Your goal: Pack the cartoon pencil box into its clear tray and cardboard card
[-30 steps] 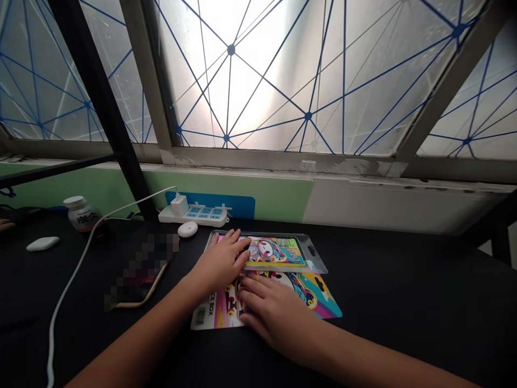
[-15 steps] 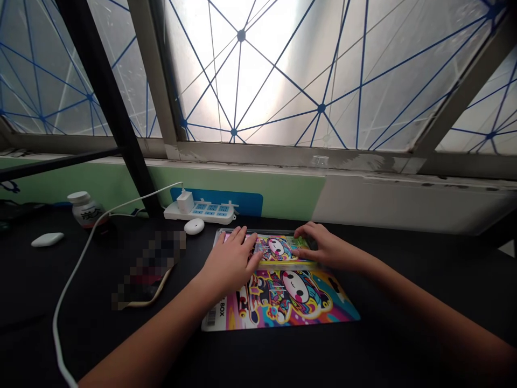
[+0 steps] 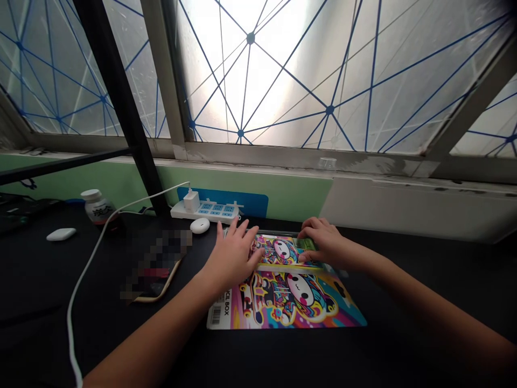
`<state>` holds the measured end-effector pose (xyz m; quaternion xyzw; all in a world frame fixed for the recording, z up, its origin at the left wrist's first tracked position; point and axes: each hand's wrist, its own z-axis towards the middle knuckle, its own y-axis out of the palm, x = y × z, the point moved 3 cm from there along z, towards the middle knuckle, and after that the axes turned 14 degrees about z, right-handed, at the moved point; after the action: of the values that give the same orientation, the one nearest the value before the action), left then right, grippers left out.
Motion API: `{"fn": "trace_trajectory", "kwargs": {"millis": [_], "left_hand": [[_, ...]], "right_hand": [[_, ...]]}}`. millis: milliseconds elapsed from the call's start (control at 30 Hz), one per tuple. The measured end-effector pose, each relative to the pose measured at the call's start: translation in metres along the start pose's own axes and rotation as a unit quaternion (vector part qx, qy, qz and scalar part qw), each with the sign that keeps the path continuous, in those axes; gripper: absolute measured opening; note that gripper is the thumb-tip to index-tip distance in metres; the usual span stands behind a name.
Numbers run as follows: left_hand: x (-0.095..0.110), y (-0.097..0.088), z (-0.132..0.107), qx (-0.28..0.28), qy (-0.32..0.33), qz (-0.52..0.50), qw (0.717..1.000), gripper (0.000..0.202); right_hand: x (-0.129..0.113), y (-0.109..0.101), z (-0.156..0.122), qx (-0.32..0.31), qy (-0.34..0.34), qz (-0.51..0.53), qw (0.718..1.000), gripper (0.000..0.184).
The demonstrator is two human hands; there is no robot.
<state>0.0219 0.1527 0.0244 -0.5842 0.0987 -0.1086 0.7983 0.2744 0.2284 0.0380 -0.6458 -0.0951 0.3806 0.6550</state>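
Note:
A pencil box (image 3: 278,250) with a bright cartoon print and a yellow front edge lies across the upper part of a colourful flat card (image 3: 302,299). The card carries a barcode and the partly covered word "BOX" at its left side. My left hand (image 3: 232,253), fingers spread, is over the left end of the box and hides it; whether every finger touches cannot be made out. At the other end, my right hand (image 3: 329,245) grips the box, thumb on the near side and bent fingers on the far side.
Behind the card stand a white power strip (image 3: 205,209) with a plugged-in charger and a round white case (image 3: 200,226). To the left are a blurred-out phone-like item (image 3: 157,275), a white cable (image 3: 81,280), a white bottle (image 3: 97,207) and a small white object (image 3: 61,234).
My left hand's fingers have spread wider and look slightly raised. My right hand keeps its hold at the right end. The whole view has shifted a little.

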Motion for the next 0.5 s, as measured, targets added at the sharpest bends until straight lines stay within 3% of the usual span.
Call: {"fn": "trace_trajectory", "kwargs": {"millis": [233,367,500], "left_hand": [[-0.023,-0.026,-0.003,0.062,0.031,0.006,0.998,0.051],[-0.021,-0.041,-0.01,0.133,0.049,0.024,0.99,0.043],[-0.012,-0.045,-0.014,0.168,0.08,0.039,0.982,0.036]], "right_hand": [[-0.025,0.0,-0.031,0.107,-0.077,-0.064,0.989,0.034],[-0.044,-0.001,-0.056,0.167,-0.135,-0.063,0.975,0.014],[-0.06,-0.004,-0.074,0.237,-0.17,-0.089,0.952,0.028]]}}
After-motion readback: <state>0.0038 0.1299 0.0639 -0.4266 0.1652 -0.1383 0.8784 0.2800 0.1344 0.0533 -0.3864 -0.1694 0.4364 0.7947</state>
